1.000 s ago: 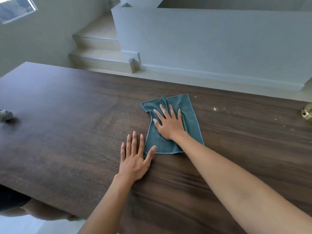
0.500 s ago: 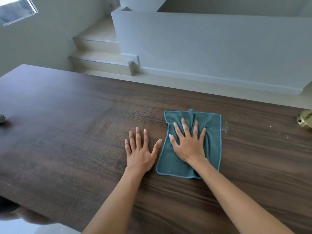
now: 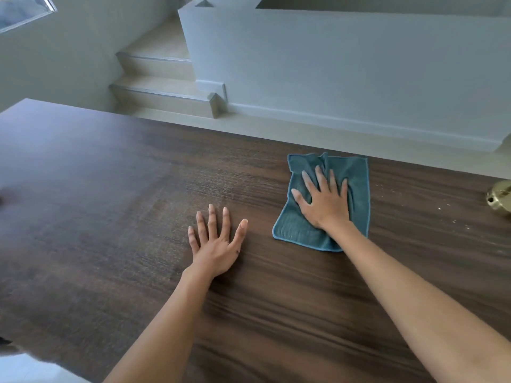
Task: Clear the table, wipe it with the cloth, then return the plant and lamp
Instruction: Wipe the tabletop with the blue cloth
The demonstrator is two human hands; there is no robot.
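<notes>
My right hand (image 3: 325,203) presses the cloth (image 3: 356,189) with fingers spread flat; left hand (image 3: 214,244) lies open on the worktop (image 3: 110,203); I'd sweep firmly toward the crumbs (image 3: 442,208).

Pale steps (image 3: 163,92) climb beside a white wall (image 3: 345,67); perhaps a window (image 3: 22,12) top-left.

Stairs: you see pale steps (image 3: 163,95) rising beyond the far edge, at upper left.
Half wall: you face a plain white wall (image 3: 345,73) just right of the steps.
Window: you catch a corner of one (image 3: 22,11) at top left.
Floor: pale strip (image 3: 304,131) along the wall's foot.
</notes>
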